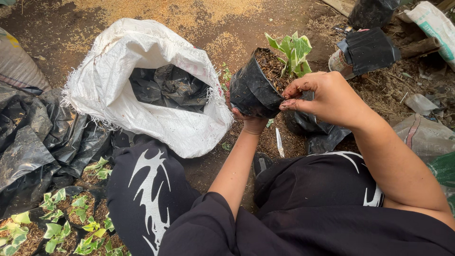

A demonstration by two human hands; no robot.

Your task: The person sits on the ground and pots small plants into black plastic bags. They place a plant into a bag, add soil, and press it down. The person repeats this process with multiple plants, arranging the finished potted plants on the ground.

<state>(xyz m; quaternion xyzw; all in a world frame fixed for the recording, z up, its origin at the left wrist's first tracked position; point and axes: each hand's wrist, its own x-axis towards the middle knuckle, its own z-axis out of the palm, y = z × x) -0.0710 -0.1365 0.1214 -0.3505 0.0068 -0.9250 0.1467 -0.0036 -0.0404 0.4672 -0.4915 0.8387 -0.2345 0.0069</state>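
Black grow bag [253, 90] with soil and a green-white seedling [294, 54] sits tilted, cupped from below by left hand [251, 122], fingers wrapped under the base to carry it. Right hand [324, 97] pinches the bag's rim, fingertips together, steadying the opening. White woven sack [118, 76] of black bags lies just left of the hands; potted seedlings [61, 223] nearer the knee.

Bare brown earth floor [265, 19]; scattered pale husks [180, 12]; daylight
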